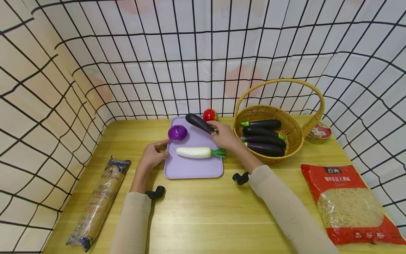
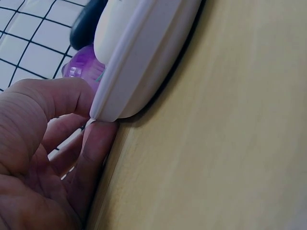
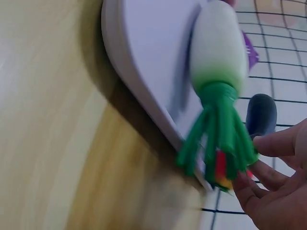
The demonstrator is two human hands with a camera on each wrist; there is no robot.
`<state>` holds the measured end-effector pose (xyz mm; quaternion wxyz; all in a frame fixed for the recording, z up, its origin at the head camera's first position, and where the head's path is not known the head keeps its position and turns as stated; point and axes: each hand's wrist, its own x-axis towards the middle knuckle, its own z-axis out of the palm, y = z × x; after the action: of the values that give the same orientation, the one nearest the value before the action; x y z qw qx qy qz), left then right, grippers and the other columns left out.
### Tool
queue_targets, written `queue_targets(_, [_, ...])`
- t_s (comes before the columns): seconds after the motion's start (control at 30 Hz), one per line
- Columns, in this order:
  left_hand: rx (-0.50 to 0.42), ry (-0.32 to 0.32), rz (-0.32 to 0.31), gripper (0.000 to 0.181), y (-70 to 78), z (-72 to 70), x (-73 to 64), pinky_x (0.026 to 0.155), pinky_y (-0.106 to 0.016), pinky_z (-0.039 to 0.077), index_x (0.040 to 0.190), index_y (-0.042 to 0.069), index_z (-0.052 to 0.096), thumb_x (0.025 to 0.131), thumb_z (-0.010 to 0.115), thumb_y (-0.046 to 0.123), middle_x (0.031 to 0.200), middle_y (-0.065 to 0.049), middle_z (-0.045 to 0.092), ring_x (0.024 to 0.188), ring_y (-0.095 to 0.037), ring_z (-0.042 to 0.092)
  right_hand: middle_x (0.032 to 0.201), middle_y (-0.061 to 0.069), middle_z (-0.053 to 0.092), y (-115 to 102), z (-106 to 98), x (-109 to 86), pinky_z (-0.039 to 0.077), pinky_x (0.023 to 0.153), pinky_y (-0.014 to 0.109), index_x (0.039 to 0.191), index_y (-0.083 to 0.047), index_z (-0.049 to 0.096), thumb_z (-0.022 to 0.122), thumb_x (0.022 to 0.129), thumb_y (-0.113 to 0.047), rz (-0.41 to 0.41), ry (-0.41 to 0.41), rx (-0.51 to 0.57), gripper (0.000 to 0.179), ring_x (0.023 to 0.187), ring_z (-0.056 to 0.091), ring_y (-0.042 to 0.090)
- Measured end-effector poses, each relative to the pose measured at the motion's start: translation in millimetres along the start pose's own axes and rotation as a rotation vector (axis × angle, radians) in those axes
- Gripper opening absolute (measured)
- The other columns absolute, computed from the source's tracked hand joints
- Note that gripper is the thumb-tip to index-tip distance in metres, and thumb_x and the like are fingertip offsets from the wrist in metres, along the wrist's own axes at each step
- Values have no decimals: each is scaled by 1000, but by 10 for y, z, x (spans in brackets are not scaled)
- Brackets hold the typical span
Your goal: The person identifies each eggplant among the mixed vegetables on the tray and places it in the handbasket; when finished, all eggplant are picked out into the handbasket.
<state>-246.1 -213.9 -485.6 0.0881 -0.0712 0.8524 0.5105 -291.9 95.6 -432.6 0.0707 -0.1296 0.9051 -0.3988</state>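
My right hand (image 1: 224, 135) pinches a dark eggplant (image 1: 198, 122) near its stem end, over the back of a lilac tray (image 1: 190, 171). In the right wrist view the eggplant (image 3: 261, 112) is partly hidden behind the leaves of a white radish (image 3: 218, 52). At the tray's left edge, my left hand (image 1: 153, 154) grips the rim; the left wrist view shows the thumb (image 2: 72, 93) above it and fingers below. On the tray lie the radish, its green leaves over the right edge, and a purple onion (image 1: 177, 133). A red tomato (image 1: 209, 115) sits at the back right corner.
A wicker basket (image 1: 272, 160) with a tall handle holds several eggplants (image 1: 266, 150) to the right. Behind it stands a round can (image 1: 320, 132). A red pasta bag (image 1: 349, 204) lies front right, a long noodle pack (image 1: 101, 201) at left. Black wire grid (image 1: 152, 63) encloses the table.
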Motion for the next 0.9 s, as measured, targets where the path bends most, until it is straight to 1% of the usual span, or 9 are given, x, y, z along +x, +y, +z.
queue_targets(0.17, [-3, -7, -3, 64, -11, -4, -6, 64, -27, 56, 146, 26, 61, 87, 72, 6, 85, -9, 61, 74, -19, 56, 149, 12, 57, 7, -173, -185, 52, 107, 48, 154, -17, 49, 53, 101, -7, -59, -28, -6, 54, 130, 57, 34])
queue_targets(0.3, [-2, -4, 6, 64, -15, -5, 4, 63, -27, 56, 146, 26, 61, 86, 73, 5, 84, -9, 61, 73, -19, 56, 152, 10, 55, 5, -335, -353, 55, 98, 44, 155, -17, 49, 53, 102, -9, -88, -32, -29, 54, 132, 56, 33])
queue_targets(0.33, [0, -4, 9, 64, -16, -7, 6, 64, -26, 56, 146, 26, 61, 86, 72, 5, 85, -9, 61, 74, -18, 56, 151, 10, 56, 5, -382, -398, 55, 94, 43, 155, -18, 48, 52, 102, -9, -91, -29, -28, 53, 130, 58, 33])
queue_targets(0.4, [1, 0, 11, 64, -17, -7, 12, 64, -26, 57, 146, 25, 61, 86, 73, 5, 87, -9, 62, 75, -18, 57, 147, 11, 59, 19, -481, -486, 52, 85, 40, 155, -20, 48, 52, 104, -10, -90, -24, -32, 53, 122, 60, 32])
queue_targets(0.47, [4, -4, 14, 64, -14, -5, 14, 65, -26, 58, 146, 24, 60, 86, 73, 5, 88, -10, 62, 77, -18, 58, 144, 11, 61, 50, -598, -585, 49, 81, 38, 156, -22, 48, 51, 105, -11, -94, -21, -38, 52, 112, 61, 30])
queue_targets(0.6, [-2, -5, 15, 64, -14, 3, 13, 65, -27, 58, 146, 24, 61, 85, 73, 5, 88, -10, 63, 76, -19, 58, 129, 15, 66, 160, -829, -776, 45, 69, 36, 157, -26, 46, 49, 106, -11, -101, -2, -81, 53, 86, 57, 26])
queue_targets(0.7, [-1, -2, 12, 64, -21, 11, 12, 66, -27, 58, 146, 25, 61, 86, 73, 5, 89, -10, 63, 76, -19, 58, 132, 17, 64, 254, -987, -900, 42, 63, 36, 157, -27, 45, 49, 107, -10, -100, 6, -112, 53, 74, 52, 27])
queue_targets(0.8, [1, -2, 4, 64, -29, 14, 16, 67, -28, 58, 146, 26, 60, 86, 72, 6, 89, -10, 62, 77, -20, 58, 145, 18, 57, 355, -1117, -1007, 41, 67, 37, 157, -26, 45, 49, 107, -9, -98, 16, -149, 53, 81, 53, 27])
queue_targets(0.9, [4, -6, -3, 65, -21, 6, 16, 67, -27, 58, 147, 27, 60, 87, 72, 7, 89, -10, 62, 77, -20, 58, 149, 19, 53, 457, -1220, -1105, 40, 71, 39, 157, -23, 46, 49, 107, -9, -89, 22, -180, 52, 87, 53, 29])
